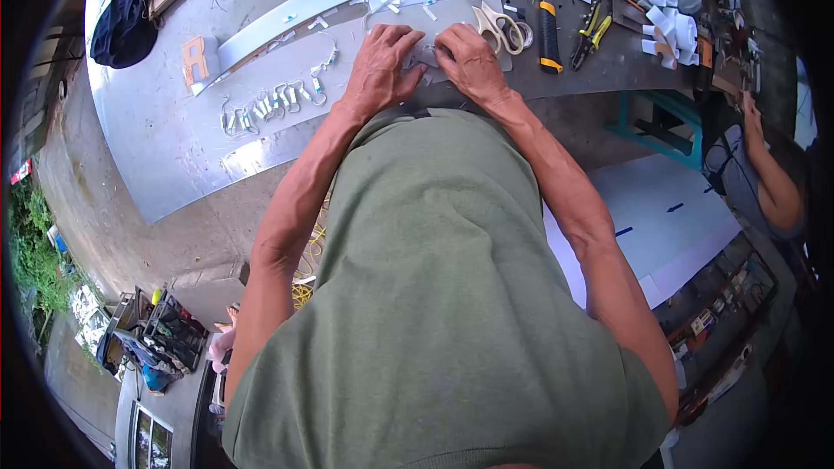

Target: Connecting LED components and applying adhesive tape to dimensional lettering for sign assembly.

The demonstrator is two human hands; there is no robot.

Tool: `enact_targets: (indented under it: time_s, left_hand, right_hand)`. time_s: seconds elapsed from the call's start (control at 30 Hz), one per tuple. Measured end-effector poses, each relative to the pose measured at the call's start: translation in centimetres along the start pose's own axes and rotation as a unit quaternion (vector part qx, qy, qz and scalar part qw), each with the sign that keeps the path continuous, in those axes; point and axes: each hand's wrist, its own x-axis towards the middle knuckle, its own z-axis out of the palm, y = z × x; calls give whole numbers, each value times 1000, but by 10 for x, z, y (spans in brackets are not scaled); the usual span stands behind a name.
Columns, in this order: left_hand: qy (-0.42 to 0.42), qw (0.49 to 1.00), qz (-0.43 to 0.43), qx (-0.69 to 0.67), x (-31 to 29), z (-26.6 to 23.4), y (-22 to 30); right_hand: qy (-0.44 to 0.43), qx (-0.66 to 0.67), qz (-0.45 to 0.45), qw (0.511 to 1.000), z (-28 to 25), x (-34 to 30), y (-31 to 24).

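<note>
The fingers of your left hand (379, 66) and right hand (473, 62) are curling toward a small greyish piece (425, 54) between them, over the worktop (174, 169); I cannot tell whether they're pinching it. It's probably feeling light, suiting an edge hold.

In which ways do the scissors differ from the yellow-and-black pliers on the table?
The scissors have cream loop handles; the pliers have yellow and black grips. The scissors look longer than the pliers. The scissors lie nearer the right hand than the pliers. Both rest on the table.
</note>
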Motion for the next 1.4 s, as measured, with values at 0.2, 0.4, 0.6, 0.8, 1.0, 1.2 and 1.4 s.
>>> enact_targets:
  time_s: [0.2,0.4,0.6,0.8,1.0,1.2,1.4]
  left_hand:
    - [31,999,-11,-36,3,7,-3]
    - [52,998,-23,-8,-3,14,-1]
    - [50,999,7,13,-2,15,-2]
    - [30,998,34,34,-2,14,-4]
    - [25,997,50,51,-1,13,-6]
    - [29,997,49,48,-2,14,-7]
    - [19,996,57,59,0,13,-7]
  right_hand:
    - [24,-17,-27,999,-3,-3,-5]
    - [-7,10,76,997,1,-19,-19]
    - [-10,17,71,997,11,-19,-8]
    - [-15,23,67,997,10,-19,-11]
    - [-9,12,54,998,9,-20,-11]
    - [-23,132,117,984,1,-27,-9]
    - [11,137,128,982,6,-29,-5]
